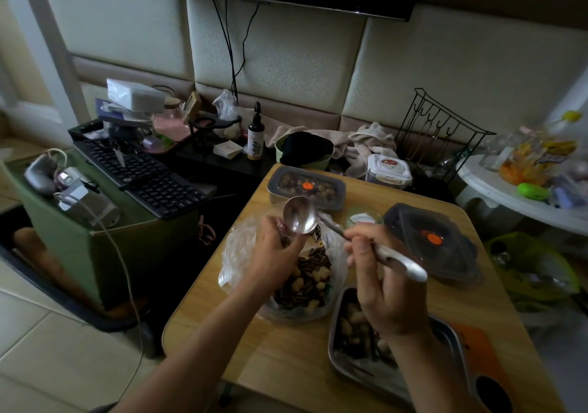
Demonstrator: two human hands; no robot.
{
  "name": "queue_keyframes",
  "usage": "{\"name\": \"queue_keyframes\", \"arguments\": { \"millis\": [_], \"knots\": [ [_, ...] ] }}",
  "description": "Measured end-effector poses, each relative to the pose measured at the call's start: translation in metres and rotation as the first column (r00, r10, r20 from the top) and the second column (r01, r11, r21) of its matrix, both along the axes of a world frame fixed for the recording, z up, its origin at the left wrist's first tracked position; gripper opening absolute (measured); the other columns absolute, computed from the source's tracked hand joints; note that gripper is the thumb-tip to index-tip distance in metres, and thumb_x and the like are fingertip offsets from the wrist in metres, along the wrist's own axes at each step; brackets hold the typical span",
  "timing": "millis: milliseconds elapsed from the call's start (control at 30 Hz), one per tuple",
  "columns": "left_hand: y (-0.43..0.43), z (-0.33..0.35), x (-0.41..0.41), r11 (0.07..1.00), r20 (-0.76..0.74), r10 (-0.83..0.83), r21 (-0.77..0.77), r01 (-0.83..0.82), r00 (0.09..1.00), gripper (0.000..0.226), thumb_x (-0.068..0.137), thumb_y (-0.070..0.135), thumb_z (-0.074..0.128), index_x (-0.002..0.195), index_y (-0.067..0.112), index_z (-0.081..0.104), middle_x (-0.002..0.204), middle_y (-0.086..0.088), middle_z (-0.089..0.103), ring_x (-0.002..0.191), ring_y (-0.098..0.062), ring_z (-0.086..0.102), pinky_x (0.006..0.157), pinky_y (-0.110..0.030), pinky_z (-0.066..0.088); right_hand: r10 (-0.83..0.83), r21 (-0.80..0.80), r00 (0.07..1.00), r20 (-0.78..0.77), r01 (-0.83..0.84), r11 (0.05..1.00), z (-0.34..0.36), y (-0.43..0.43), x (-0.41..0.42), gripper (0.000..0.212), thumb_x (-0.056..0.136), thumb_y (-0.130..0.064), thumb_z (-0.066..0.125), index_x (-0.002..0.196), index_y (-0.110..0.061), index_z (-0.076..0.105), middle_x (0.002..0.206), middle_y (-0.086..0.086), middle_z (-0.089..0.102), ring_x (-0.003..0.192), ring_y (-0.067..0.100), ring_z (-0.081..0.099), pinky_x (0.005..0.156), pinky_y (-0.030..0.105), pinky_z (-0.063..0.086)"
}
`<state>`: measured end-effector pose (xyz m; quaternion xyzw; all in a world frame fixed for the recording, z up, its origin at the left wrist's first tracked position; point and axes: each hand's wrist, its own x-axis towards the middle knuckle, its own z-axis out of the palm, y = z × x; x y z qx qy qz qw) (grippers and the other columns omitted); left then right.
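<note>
Nut sorting at my wooden desk (286,365). My left hand (275,248) curls round the far rim of a clear plastic bag (235,248) of mixed seeds and peanuts, apparently to keep its mouth open. A metal spoon (299,217) hangs over the bag, seemingly empty, its handle gripped in my right hand (389,288). Just right, a steel tray (366,377) holds peanuts, likely where the scoops go

spoon (300,215): polished metal, glossy to my eye
bag (237,247): thin clear plastic, crinkled, shiny
tray (331,342): dull brushed metal, I'd say
desk (286,349): pale wood grain, smooth, matt from here
</note>
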<state>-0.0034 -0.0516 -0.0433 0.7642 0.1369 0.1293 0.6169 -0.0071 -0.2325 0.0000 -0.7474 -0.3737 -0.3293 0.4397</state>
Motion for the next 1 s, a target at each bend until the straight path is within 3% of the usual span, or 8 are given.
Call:
{"name": "queue_keyframes", "arguments": {
  "millis": [133, 333, 533, 700, 767, 867, 1000],
  "knots": [
    [0.003, -0.003, 0.001, 0.997, -0.05, 0.079, 0.003, -0.079, 0.996, 0.02, 0.104, 0.033, 0.053, 0.119, 0.021, 0.049, 0.11, 0.009, 0.057, 0.102, -0.013, 0.06, 0.091, -0.041, 0.057, -0.145, 0.116, 0.977, -0.155, 0.163, 0.98, -0.004, -0.001, 0.006, 0.028, 0.108, -0.033, 0.045, 0.103, -0.013, 0.064, 0.076, -0.008, 0.069, 0.065, 0.003, 0.069, 0.051, 0.025, 0.057],
    [0.005, -0.001, 0.0, 0.991, -0.009, 0.132, 0.011, -0.132, 0.991, 0.015, 0.109, 0.024, 0.039, 0.108, 0.019, 0.053, 0.101, -0.001, 0.064, 0.094, -0.021, 0.062, 0.084, -0.044, 0.054, -0.136, 0.231, 0.905, -0.404, 0.244, 0.942, -0.002, -0.001, 0.003, 0.033, 0.102, -0.045, 0.049, 0.092, -0.016, 0.063, 0.071, 0.001, 0.072, 0.054, 0.011, 0.071, 0.046, 0.03, 0.056],
    [0.007, 0.002, -0.001, 0.988, -0.075, 0.152, 0.04, -0.149, 0.985, 0.014, 0.108, 0.025, 0.042, 0.112, 0.015, 0.051, 0.097, -0.003, 0.061, 0.089, -0.018, 0.059, 0.085, -0.045, 0.055, -0.128, -0.028, 0.963, -0.238, 0.125, 0.992, -0.007, -0.002, 0.009, 0.028, 0.109, -0.025, 0.043, 0.092, -0.016, 0.064, 0.064, -0.006, 0.063, 0.054, 0.006, 0.065, 0.042, 0.02, 0.05],
    [0.004, 0.001, -0.005, 0.992, -0.174, 0.117, 0.057, -0.109, 0.978, 0.016, 0.108, 0.033, 0.045, 0.114, 0.018, 0.047, 0.094, -0.003, 0.06, 0.077, -0.013, 0.057, 0.085, -0.048, 0.058, -0.046, -0.249, 0.994, -0.1, 0.02, 0.968, -0.007, 0.006, 0.007, 0.036, 0.109, -0.03, 0.039, 0.088, -0.014, 0.062, 0.06, -0.012, 0.05, 0.048, 0.003, 0.051, 0.042, 0.013, 0.036],
    [0.003, 0.001, -0.006, 0.993, -0.181, 0.111, 0.067, -0.1, 0.977, 0.017, 0.108, 0.033, 0.045, 0.117, 0.019, 0.046, 0.092, -0.001, 0.058, 0.075, -0.012, 0.057, 0.083, -0.048, 0.058, -0.051, -0.249, 0.995, -0.087, 0.028, 0.968, -0.007, 0.009, 0.006, 0.037, 0.109, -0.032, 0.039, 0.088, -0.014, 0.063, 0.061, -0.009, 0.056, 0.05, 0.004, 0.056, 0.043, 0.021, 0.042],
    [0.003, 0.001, -0.007, 0.993, -0.189, 0.108, 0.069, -0.097, 0.976, 0.019, 0.107, 0.033, 0.046, 0.119, 0.019, 0.043, 0.088, 0.004, 0.054, 0.074, -0.01, 0.056, 0.084, -0.049, 0.06, -0.036, -0.162, 0.982, -0.186, 0.005, 0.987, -0.007, 0.013, 0.004, 0.039, 0.109, -0.033, 0.04, 0.086, -0.013, 0.065, 0.057, -0.002, 0.061, 0.047, 0.008, 0.062, 0.04, 0.032, 0.047],
    [0.003, 0.003, -0.006, 0.994, -0.199, 0.108, 0.053, -0.1, 0.974, 0.023, 0.107, 0.034, 0.047, 0.121, 0.016, 0.043, 0.089, 0.003, 0.056, 0.076, -0.012, 0.059, 0.085, -0.05, 0.06, -0.095, -0.011, 0.912, -0.398, 0.099, 0.995, -0.008, 0.008, 0.005, 0.038, 0.108, -0.033, 0.045, 0.082, -0.014, 0.068, 0.057, 0.0, 0.066, 0.046, 0.007, 0.065, 0.042, 0.023, 0.052]
  ]
}}
